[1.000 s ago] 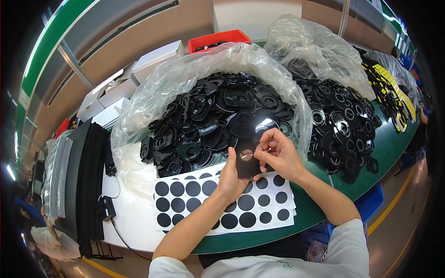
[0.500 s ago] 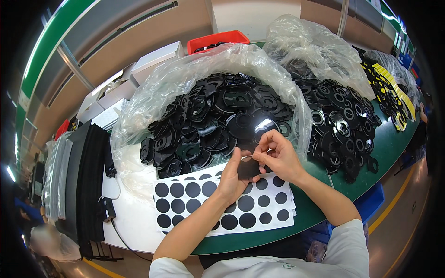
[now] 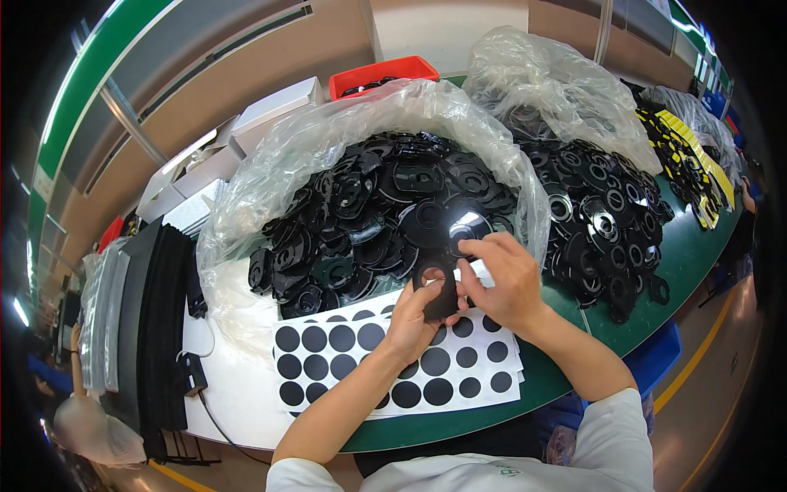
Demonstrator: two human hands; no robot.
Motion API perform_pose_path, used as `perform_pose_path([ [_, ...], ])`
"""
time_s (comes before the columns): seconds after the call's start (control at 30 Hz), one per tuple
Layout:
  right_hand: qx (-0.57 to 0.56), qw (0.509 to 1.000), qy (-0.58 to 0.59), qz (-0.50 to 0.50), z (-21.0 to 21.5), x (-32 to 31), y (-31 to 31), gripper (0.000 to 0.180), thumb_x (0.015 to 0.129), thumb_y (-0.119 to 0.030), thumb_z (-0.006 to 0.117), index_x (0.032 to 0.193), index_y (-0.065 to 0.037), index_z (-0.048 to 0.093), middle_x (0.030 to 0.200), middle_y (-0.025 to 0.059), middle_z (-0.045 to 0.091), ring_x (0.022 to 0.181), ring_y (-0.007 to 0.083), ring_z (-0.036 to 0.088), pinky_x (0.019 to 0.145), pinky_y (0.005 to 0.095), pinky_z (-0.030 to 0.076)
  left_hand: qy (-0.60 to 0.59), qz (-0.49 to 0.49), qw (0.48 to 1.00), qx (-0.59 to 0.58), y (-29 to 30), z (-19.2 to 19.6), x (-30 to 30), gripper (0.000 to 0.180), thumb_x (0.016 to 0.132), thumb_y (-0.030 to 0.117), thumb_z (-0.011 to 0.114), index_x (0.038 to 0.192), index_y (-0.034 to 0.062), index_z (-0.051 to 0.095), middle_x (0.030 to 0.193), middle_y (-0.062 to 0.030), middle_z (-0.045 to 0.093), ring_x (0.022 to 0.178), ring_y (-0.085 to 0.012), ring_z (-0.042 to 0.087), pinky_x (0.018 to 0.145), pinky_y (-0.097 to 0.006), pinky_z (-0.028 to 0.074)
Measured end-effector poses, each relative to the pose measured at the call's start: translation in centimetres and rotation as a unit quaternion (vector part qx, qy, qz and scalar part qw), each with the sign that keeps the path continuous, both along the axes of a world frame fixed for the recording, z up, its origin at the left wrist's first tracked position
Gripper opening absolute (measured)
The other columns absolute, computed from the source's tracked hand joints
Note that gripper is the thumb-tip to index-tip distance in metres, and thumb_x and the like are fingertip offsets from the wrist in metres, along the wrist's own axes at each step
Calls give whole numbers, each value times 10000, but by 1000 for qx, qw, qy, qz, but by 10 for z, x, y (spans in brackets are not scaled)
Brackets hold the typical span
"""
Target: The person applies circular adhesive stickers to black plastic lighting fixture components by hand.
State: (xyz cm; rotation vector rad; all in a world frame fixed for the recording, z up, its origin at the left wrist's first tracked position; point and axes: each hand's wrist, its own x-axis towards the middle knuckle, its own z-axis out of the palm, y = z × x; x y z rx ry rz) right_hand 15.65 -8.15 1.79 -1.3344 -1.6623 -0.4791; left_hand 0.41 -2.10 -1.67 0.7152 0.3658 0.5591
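My left hand (image 3: 410,325) is closed on a flat black plastic part (image 3: 442,303) with a round hole near its top, held tilted above the sheets. The thumb lies across the hole. Just right of the part, my right hand (image 3: 513,289) has its fingers bent and thumb drawn in. A small pale patch shows between them, too unclear to name. Beneath both hands lie white sheets (image 3: 283,403) bearing rows of black round stickers (image 3: 406,394). Beyond the hands, a heap of glossy black parts (image 3: 352,193) sits in an opened clear plastic bag (image 3: 234,234).
More black ring-holed parts (image 3: 602,213) are piled at the right on the green table (image 3: 566,373), below another clear bag (image 3: 549,70). A red bin (image 3: 385,72) and white boxes (image 3: 275,111) stand behind. Dark upright sheets (image 3: 156,328) and a cabled black box (image 3: 193,373) are left.
My right hand has pulled away from the held part, up and to the right. The black part now stands more upright in my left hand, with its hole showing.
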Motion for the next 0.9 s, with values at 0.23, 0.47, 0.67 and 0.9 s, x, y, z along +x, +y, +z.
perform_pose_path([
  [0.23,-308,816,469,141,-1,5,0,177,833,-88,615,921,56,670,622,59,637,504,101,612,479,227,470,42,-13,997,60,-4,1,4,306,959,191,461,1226,63,383,953,-114,597,794,-176,589,621,-278,440],
  [0.47,-319,862,391,57,13,-3,-1,161,796,-157,671,784,3,657,587,39,624,487,131,611,467,252,466,41,-43,992,109,-6,-3,3,388,997,355,341,1276,85,338,936,-117,574,785,-173,571,605,-266,417],
  [0.67,-190,976,80,-68,8,-10,-4,335,689,-293,775,699,-36,560,598,71,563,545,203,547,474,321,411,25,-64,988,135,-9,6,3,763,904,685,81,1335,88,277,944,-130,565,779,-180,552,596,-266,390],
  [0.9,-406,878,242,71,37,10,-13,201,749,-137,736,868,1,651,748,93,656,664,154,623,652,259,484,16,-66,996,63,-5,7,4,811,885,714,67,1344,93,315,958,-126,567,798,-187,569,618,-283,418],
])
